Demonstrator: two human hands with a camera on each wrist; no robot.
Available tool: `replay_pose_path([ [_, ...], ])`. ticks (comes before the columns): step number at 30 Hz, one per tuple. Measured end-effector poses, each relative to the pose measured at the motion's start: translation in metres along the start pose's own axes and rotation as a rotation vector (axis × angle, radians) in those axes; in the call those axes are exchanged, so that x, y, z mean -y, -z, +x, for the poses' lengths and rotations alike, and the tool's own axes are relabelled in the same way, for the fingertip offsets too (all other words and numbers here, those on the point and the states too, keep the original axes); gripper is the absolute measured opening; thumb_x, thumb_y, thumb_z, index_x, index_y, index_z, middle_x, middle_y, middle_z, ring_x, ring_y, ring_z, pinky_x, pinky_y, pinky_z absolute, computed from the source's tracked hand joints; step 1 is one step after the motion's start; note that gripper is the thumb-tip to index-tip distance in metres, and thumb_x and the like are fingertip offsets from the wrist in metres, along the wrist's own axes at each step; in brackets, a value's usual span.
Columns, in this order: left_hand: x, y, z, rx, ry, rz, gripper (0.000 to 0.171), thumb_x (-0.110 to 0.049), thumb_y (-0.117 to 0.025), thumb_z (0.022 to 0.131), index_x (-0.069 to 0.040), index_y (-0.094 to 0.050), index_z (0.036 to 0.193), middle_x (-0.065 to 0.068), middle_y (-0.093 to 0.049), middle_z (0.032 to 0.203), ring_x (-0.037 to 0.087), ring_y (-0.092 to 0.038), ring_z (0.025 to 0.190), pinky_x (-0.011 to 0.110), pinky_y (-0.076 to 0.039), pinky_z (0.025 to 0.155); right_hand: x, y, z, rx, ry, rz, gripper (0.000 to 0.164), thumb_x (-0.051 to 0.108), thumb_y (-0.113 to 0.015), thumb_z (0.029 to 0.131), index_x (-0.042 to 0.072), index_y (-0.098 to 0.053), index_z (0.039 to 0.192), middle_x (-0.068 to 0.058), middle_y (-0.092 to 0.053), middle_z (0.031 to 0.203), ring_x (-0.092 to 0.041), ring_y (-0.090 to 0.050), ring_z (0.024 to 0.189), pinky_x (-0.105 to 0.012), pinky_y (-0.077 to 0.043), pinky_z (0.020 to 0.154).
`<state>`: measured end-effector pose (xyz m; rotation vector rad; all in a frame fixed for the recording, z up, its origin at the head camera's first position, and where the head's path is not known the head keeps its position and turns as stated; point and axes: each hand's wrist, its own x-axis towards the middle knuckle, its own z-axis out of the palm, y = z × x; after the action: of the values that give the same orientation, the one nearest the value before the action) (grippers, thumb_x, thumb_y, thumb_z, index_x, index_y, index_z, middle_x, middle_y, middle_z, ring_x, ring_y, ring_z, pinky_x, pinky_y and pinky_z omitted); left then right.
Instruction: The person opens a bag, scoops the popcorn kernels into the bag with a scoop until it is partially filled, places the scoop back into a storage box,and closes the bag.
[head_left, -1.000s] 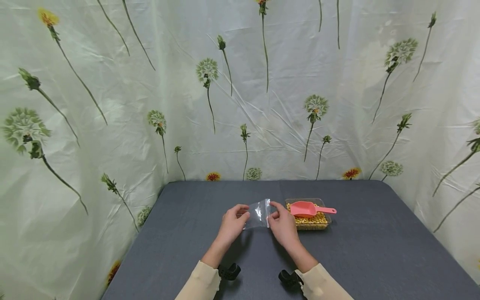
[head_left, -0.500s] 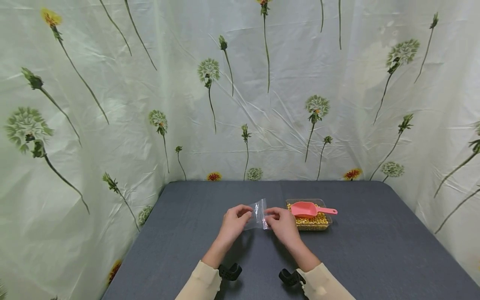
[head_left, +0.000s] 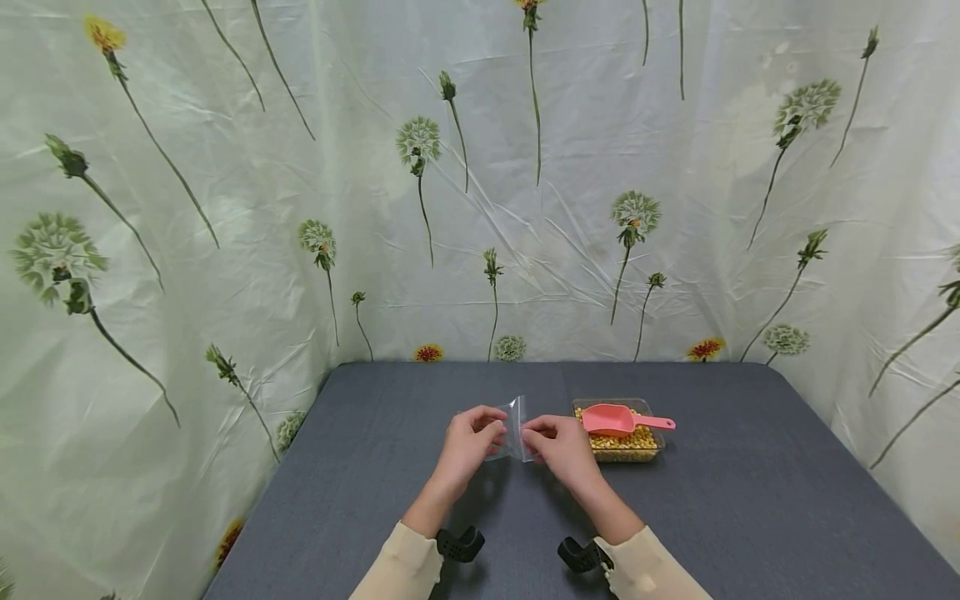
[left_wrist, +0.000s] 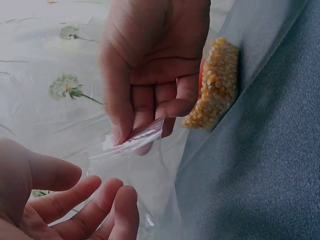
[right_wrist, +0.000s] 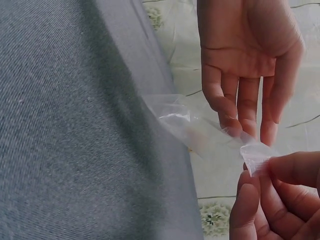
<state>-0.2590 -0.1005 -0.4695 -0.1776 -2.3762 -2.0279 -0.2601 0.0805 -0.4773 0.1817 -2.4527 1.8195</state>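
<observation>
A small clear zip bag (head_left: 516, 427) is held up over the table between the two hands. My right hand (head_left: 564, 446) pinches its zip edge between thumb and fingertips; the left wrist view shows that ridged zip strip (left_wrist: 135, 142) close up. Beside the bag's body, my left hand (head_left: 465, 446) has its fingers loosely bent and its thumb apart from them. In the right wrist view the left fingertips (right_wrist: 230, 125) lie against the film of the bag (right_wrist: 175, 117). No contents show inside the bag.
To the right of the hands stands a clear container (head_left: 626, 457) of yellow corn kernels. A pink scoop (head_left: 611, 419) lies on the kernels, its handle reaching past the right rim. Dark grey cloth covers the table (head_left: 750, 500); a flower-patterned curtain (head_left: 555, 225) hangs behind.
My right hand has shifted slightly left along with the zip edge, and its grip on the strip has changed. The left hand stays nearly in place. Container and scoop have not moved.
</observation>
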Motion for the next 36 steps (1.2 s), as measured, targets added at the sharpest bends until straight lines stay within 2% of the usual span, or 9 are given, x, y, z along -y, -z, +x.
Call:
replay_pose_path([
  [6,-0.008,-0.001,-0.003,-0.002,0.016,-0.038,0.017,-0.015,-0.064,0.1,0.0,-0.071,0.108,0.022,-0.068,0.095,0.034,-0.067,0.085,0.045,-0.058,0.073,0.005,0.002,-0.001,0.048,0.024,0.008,0.005,0.012,-0.075,0.093,0.008,-0.078,0.092,-0.004,-0.07,0.076,-0.019,-0.065,0.064,-0.043,-0.058,0.062],
  [10,-0.029,-0.002,-0.012,0.006,0.008,-0.042,0.017,-0.009,-0.064,0.1,0.006,-0.068,0.105,0.029,-0.065,0.091,0.036,-0.066,0.078,0.046,-0.058,0.071,0.008,0.005,-0.002,0.067,0.038,0.012,0.006,0.013,-0.074,0.093,0.008,-0.077,0.092,-0.004,-0.071,0.077,-0.019,-0.065,0.065,-0.047,-0.057,0.064],
  [14,-0.046,-0.001,-0.02,0.014,-0.007,-0.069,0.017,-0.007,-0.064,0.099,0.009,-0.065,0.104,0.031,-0.063,0.089,0.03,-0.064,0.072,0.044,-0.058,0.07,0.012,0.006,-0.002,0.081,0.037,0.009,0.004,0.013,-0.075,0.092,0.01,-0.077,0.091,-0.003,-0.07,0.077,-0.02,-0.065,0.065,-0.042,-0.057,0.062],
  [16,-0.044,-0.001,-0.019,0.011,-0.014,-0.088,0.016,-0.006,-0.064,0.099,0.008,-0.065,0.105,0.031,-0.063,0.088,0.028,-0.063,0.071,0.044,-0.057,0.07,0.013,0.007,-0.002,0.088,0.033,0.006,0.004,0.014,-0.076,0.092,0.011,-0.077,0.09,-0.003,-0.07,0.077,-0.02,-0.065,0.065,-0.04,-0.057,0.062],
  [23,-0.02,-0.004,-0.006,0.01,-0.05,-0.121,0.017,-0.014,-0.068,0.098,0.002,-0.066,0.104,0.024,-0.066,0.089,0.031,-0.066,0.079,0.04,-0.058,0.069,0.017,0.008,-0.003,0.09,0.059,-0.023,0.004,0.015,-0.077,0.091,0.012,-0.076,0.087,-0.002,-0.068,0.074,-0.02,-0.062,0.063,-0.034,-0.053,0.058],
  [31,-0.016,-0.006,-0.005,0.037,-0.044,-0.106,0.029,-0.033,-0.075,0.093,-0.006,-0.068,0.1,0.013,-0.068,0.089,0.027,-0.068,0.079,0.052,-0.058,0.075,0.02,0.009,-0.003,0.099,0.113,-0.072,0.008,0.02,-0.079,0.089,0.015,-0.076,0.084,0.001,-0.068,0.072,-0.018,-0.06,0.063,-0.033,-0.051,0.057],
  [36,-0.016,-0.007,-0.006,0.055,-0.059,-0.109,0.027,-0.031,-0.074,0.095,-0.005,-0.068,0.099,0.012,-0.067,0.09,0.025,-0.068,0.078,0.047,-0.059,0.072,0.018,0.009,-0.003,0.103,0.118,-0.088,0.011,0.024,-0.082,0.087,0.016,-0.076,0.082,0.003,-0.069,0.074,-0.018,-0.061,0.064,-0.033,-0.05,0.057],
])
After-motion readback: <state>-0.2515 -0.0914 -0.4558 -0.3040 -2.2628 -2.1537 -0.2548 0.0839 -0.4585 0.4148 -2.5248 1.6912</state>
